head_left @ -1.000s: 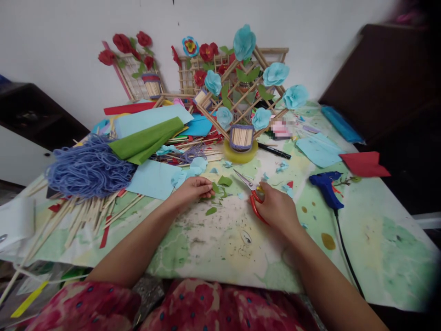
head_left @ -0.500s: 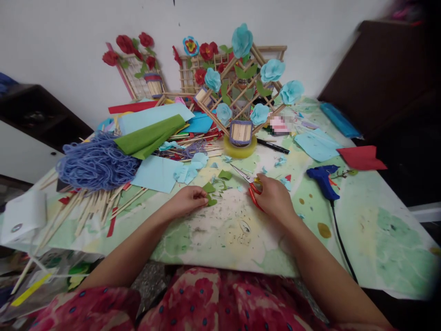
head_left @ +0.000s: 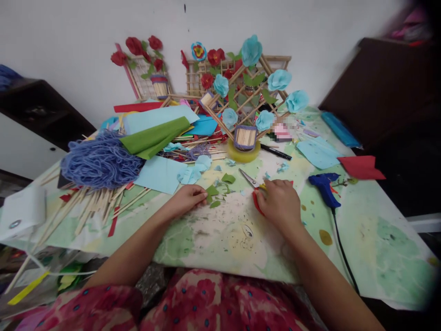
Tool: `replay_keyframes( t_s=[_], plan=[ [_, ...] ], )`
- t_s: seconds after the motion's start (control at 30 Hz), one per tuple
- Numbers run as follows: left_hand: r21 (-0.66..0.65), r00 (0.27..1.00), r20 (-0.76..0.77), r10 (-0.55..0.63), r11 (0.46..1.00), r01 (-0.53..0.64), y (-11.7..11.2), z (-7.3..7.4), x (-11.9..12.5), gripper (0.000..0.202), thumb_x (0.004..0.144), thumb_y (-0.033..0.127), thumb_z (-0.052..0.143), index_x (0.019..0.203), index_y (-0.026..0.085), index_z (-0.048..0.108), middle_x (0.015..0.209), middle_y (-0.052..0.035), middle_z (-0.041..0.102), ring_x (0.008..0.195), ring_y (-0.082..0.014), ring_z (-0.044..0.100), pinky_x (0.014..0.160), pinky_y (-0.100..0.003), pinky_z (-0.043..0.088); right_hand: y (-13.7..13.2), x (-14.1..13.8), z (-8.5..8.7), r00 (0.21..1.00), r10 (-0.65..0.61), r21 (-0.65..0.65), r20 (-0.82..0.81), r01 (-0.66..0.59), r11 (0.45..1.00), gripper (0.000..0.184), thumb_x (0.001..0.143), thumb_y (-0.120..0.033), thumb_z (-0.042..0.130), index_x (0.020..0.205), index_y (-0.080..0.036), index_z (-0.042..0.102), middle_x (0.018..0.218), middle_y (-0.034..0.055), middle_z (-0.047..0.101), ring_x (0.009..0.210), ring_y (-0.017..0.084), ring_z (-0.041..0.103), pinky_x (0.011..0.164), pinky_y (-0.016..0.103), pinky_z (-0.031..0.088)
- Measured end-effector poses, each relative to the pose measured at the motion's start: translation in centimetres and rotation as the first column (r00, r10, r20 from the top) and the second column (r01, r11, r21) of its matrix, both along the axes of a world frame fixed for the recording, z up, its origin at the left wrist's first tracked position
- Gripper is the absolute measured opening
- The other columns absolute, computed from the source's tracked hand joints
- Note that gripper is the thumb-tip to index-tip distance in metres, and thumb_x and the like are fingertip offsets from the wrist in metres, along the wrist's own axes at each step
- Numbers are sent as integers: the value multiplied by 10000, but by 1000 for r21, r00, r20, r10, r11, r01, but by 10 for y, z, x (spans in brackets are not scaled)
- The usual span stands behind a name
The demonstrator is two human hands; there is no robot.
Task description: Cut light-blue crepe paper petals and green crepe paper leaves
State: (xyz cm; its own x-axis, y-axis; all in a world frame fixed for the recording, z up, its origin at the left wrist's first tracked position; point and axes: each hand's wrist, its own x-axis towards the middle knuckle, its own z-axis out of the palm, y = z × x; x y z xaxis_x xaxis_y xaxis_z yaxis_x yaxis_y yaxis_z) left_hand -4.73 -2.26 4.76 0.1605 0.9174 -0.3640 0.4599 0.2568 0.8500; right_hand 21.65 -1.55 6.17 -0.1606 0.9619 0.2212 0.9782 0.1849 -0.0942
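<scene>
Several green paper cuttings [head_left: 228, 178] nearside of tape roll [head_left: 243, 156], our left hand [head_left: 188, 198] beside them, can't tell grip, right hand [head_left: 282, 201] gripping red-handled scissors [head_left: 253, 182]

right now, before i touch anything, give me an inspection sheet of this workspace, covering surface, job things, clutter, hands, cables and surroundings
surface: table, green patterned cover, dark specks in front
job's things: scissors and green cuttings
clutter: yarn and sticks at left; blue scraps, tape roll, pen beyond the hands; glue gun at right
left hand: at the cuttings, grip unclear
right hand: holding the scissors
cables: black cord from the glue gun to the near edge
surroundings: wall behind, dark furniture at right
</scene>
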Motion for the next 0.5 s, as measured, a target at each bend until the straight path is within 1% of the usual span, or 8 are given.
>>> replay_keyframes(
  t_s=[0.03, 0.1, 0.17, 0.23, 0.3, 0.37, 0.43, 0.5],
  plan=[
    [15, 1000, 1, 12, 1000, -12, 0, 0, -2, 272, 739, 419, 513, 687, 160, 580, 593, -8, 585, 443, -102, 437, 420, -213, 315, -1, -6, 1, 999, 51, 9, -19, -51, 999, 320, 838, -341, 461, 1014, -129, 624, 887, 135, 607, 919, 270, 479, 782, 357, 357],
    [74, 997, -80, 4, 997, 2, 2, 1, -7, 274, 741, 405, 502, 659, 159, 586, 605, -18, 600, 453, -108, 449, 434, -218, 324, -3, -22, 2, 972, 219, -26, -82, -222, 975, 251, 850, -288, 464, 965, -154, 641, 889, 112, 607, 913, 243, 478, 792, 338, 360],
    [141, 978, -207, -25, 988, 55, 3, 2, -10, 280, 749, 381, 481, 620, 160, 593, 562, -13, 583, 451, -115, 453, 447, -221, 319, -4, -41, 2, 904, 399, -94, -149, -415, 905, 205, 859, -263, 470, 893, -176, 652, 869, 85, 607, 896, 214, 485, 779, 310, 367],
    [184, 954, -297, -42, 978, 101, 4, 3, -14, 283, 756, 358, 463, 602, 165, 601, 527, -7, 568, 452, -121, 459, 463, -224, 314, -4, -61, -1, 851, 491, -158, -184, -519, 840, 177, 858, -262, 489, 838, -189, 649, 840, 69, 601, 899, 203, 485, 761, 293, 372],
    [207, 938, -343, -51, 970, 128, 5, 3, -17, 279, 757, 343, 457, 595, 170, 603, 530, -6, 574, 470, -129, 473, 481, -228, 315, -3, -76, -5, 838, 511, -194, -193, -543, 817, 139, 838, -256, 526, 807, -194, 647, 818, 64, 594, 903, 204, 487, 744, 288, 376],
    [235, 923, -383, -41, 962, 140, 6, 3, -21, 306, 773, 352, 442, 576, 176, 595, 529, -6, 576, 499, -142, 492, 507, -235, 320, -1, -86, -10, 841, 504, -201, -198, -538, 818, 102, 814, -240, 556, 793, -192, 644, 821, 65, 590, 909, 208, 488, 738, 287, 378],
    [302, 906, -422, 35, 948, 104, 6, 4, -25, 356, 807, 376, 405, 567, 180, 580, 541, -13, 582, 546, -161, 521, 543, -244, 330, 0, -89, -15, 843, 494, -202, -213, -533, 822, 80, 801, -213, 562, 784, -190, 637, 831, 61, 589, 909, 202, 492, 741, 279, 380],
    [400, 891, -425, 160, 916, 26, 5, 4, -29, 383, 838, 393, 366, 601, 182, 580, 610, -27, 617, 617, -178, 550, 588, -253, 344, 1, -88, -18, 843, 483, -205, -236, -529, 823, 77, 799, -187, 552, 778, -189, 627, 833, 52, 589, 899, 187, 498, 744, 264, 380]
  ],
)
